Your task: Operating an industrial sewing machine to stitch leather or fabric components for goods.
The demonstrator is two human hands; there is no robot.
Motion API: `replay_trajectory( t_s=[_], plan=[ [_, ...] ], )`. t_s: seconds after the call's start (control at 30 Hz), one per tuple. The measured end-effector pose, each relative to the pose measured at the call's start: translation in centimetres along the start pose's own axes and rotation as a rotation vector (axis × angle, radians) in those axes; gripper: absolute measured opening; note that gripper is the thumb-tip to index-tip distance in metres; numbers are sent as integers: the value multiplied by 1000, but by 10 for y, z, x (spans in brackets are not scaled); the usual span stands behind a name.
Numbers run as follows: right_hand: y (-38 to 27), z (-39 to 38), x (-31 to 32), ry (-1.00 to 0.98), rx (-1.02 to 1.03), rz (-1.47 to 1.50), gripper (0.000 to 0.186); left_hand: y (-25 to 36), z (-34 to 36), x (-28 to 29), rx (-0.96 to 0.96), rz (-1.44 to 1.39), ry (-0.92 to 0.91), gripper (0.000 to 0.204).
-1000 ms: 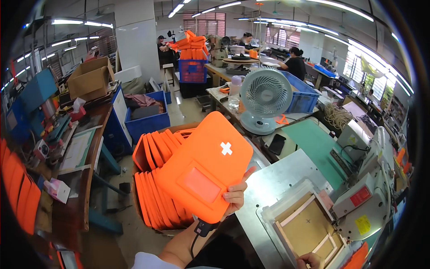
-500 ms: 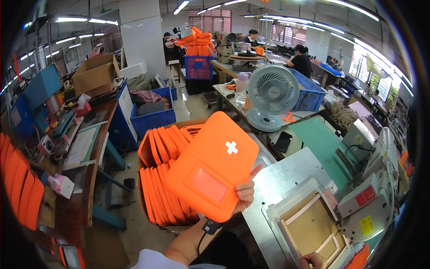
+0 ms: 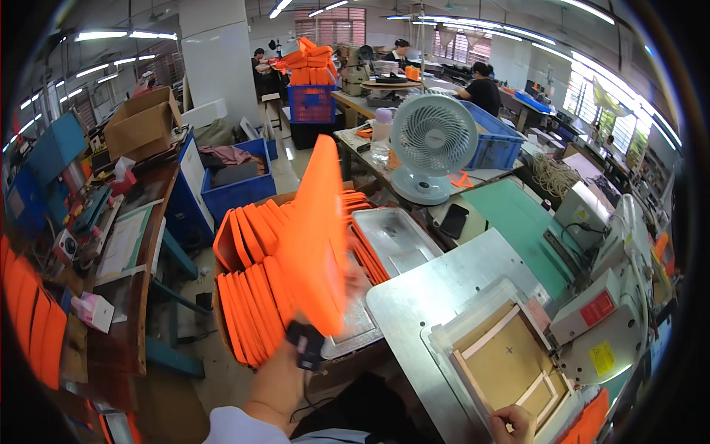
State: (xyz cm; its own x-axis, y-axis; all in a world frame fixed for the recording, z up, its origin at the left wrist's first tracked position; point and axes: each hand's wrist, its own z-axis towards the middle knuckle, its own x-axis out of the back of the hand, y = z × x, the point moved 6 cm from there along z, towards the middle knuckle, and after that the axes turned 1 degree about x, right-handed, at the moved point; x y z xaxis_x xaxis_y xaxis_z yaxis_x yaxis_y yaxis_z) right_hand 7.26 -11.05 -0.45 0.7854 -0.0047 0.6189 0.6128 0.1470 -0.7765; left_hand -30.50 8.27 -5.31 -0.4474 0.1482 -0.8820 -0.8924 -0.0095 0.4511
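An orange first-aid case (image 3: 314,244), smeared by motion and turned nearly edge-on, is held up in my left hand (image 3: 357,280). My fingers lie at its right side, mostly blurred or hidden behind it. A black device is strapped on my left wrist. Below and behind the case, rows of similar orange cases (image 3: 251,311) stand packed in a carton. At the lower right, my right hand (image 3: 514,424) is closed, thumb and fingers curled together by the near edge of a framed jig (image 3: 503,348). Whatever lies between those fingers cannot be made out.
Metal trays (image 3: 396,240) lie beside the carton, left of a metal plate (image 3: 451,281). A fan (image 3: 435,140) and a phone (image 3: 453,220) stand beyond. At right is a grey machine (image 3: 592,314); at left, a wooden bench (image 3: 151,251). People work farther back.
My left hand has swung the case leftward and turned it from front-facing to nearly edge-on. More of the trays shows now. The right hand stays by the jig; the whole view has shifted slightly.
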Motion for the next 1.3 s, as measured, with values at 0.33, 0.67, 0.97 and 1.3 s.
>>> replay_trajectory(
  t_s=[0.33, 0.67, 0.97, 1.3],
  plan=[
    [-10, 5, -3, -20, 4, 2, 1, 177, -68, 55, -541, 1903, 698, 53],
    [-10, 4, -1, 15, 35, 3, 2, 57, -33, 108, -144, 1869, 526, 79],
    [-11, 6, -4, -9, 19, 25, 2, 46, -39, 66, 58, 2286, 590, 77],
    [-10, -5, 1, -11, 34, -49, 10, 31, -46, 30, -125, 2529, 243, 21]
  ],
)
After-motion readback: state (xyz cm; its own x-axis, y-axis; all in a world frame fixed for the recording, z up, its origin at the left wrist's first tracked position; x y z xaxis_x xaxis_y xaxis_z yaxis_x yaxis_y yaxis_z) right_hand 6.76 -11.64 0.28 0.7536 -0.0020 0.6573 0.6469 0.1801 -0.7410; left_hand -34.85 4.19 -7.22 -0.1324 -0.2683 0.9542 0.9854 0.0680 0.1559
